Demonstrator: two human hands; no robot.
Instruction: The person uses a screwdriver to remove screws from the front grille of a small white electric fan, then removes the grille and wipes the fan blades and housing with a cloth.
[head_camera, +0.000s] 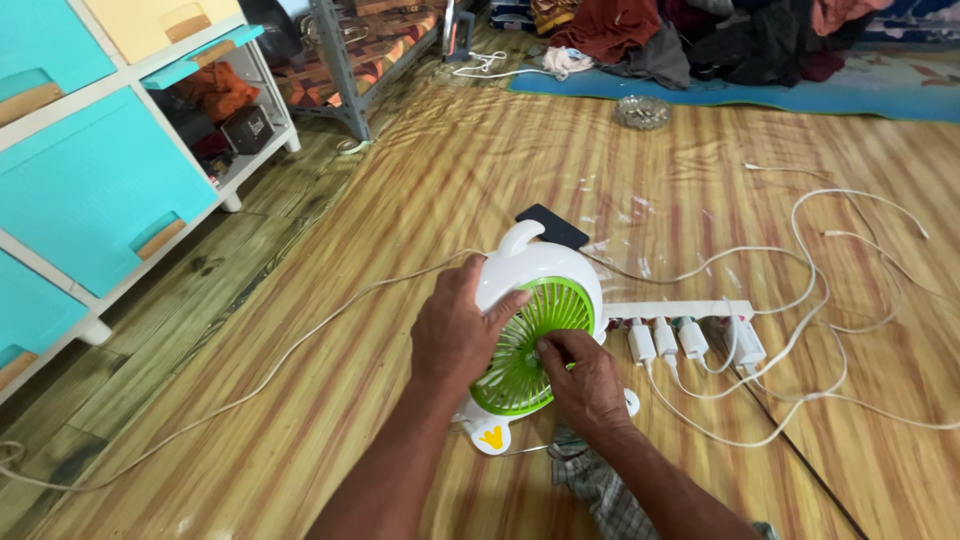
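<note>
A small white desk fan (545, 268) with a green grille (562, 305) lies tilted on the wooden floor in the head view. My left hand (457, 333) rests on the fan's left rim, fingers spread over the grille edge. My right hand (583, 380) presses its fingertips against the middle of the green grille. The fan's white foot with a yellow mark (491, 436) pokes out below my wrists.
A white power strip (680, 310) with several white plugs lies right of the fan, its cables (830, 300) looping across the floor. A dark phone (552, 225) lies behind the fan. Turquoise drawers (90, 180) stand at left. Piled clothes (700, 35) sit on a blue mat at the back.
</note>
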